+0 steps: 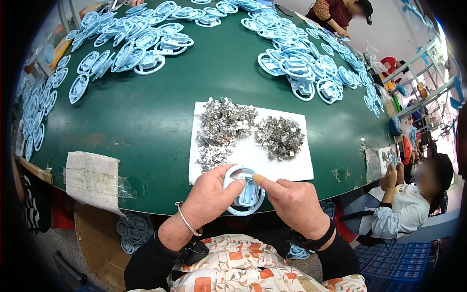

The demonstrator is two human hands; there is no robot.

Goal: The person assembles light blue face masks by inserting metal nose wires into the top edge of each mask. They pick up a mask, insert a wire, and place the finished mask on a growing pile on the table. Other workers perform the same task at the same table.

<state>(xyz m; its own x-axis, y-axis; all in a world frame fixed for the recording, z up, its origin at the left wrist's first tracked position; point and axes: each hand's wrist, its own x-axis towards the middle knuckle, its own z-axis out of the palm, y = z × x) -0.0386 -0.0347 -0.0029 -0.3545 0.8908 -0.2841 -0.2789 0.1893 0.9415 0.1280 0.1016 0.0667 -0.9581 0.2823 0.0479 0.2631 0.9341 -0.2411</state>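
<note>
My left hand (206, 194) is closed on a light blue oval plastic part (249, 195) with a ring-like rim, its thumb lying over the inner frame. At the part's upper right, my right hand (299, 207) is also closed on it, with a yellowish covering on the fingertip pressed there. Whether a small metal piece sits under that fingertip is hidden. Just beyond my hands, a white sheet (248, 165) bears two heaps of small metal clips, a larger left heap (224, 121) and a darker right heap (279, 138).
Many similar blue parts lie in a far-left pile (131, 41) and a far-right pile (296, 63) on the green table (155, 112). A pale cloth pad (92, 177) is taped at the near-left edge. Co-workers sit at right (399, 204) and far right (335, 14).
</note>
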